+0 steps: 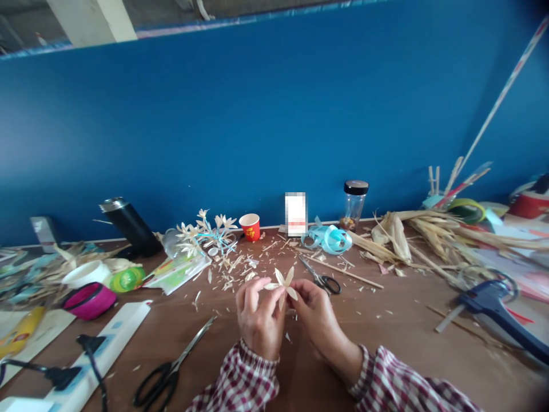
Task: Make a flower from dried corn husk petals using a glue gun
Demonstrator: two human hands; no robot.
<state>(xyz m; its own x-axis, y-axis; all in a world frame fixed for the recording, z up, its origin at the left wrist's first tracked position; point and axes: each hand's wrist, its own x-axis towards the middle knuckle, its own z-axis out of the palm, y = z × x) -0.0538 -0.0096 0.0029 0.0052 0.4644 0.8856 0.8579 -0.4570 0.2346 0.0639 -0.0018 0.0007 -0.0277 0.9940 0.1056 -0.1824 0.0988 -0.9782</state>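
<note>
Between my two hands is a pale flower (283, 281) with several narrow petals, apparently made of dried corn husk. My left hand (260, 315) pinches it from the left, fingers closed about its petals and base. From the right, my right hand (315, 312) closes thumb and fingers at the flower's underside; its stem, if any, is hidden. Just beyond my right hand lie small black-handled scissors (323, 279). Larger black-handled scissors (165, 375) rest on the table to the left of my left sleeve, blades pointing away.
Husk scraps litter the brown table (206, 349). Finished husk flowers (210, 234), a red paper cup (250, 228), blue ribbon (330, 238) and a glass jar (355, 206) stand along the blue partition (274, 114). A power strip (103, 349) lies left, a blue glue gun (493, 303) right.
</note>
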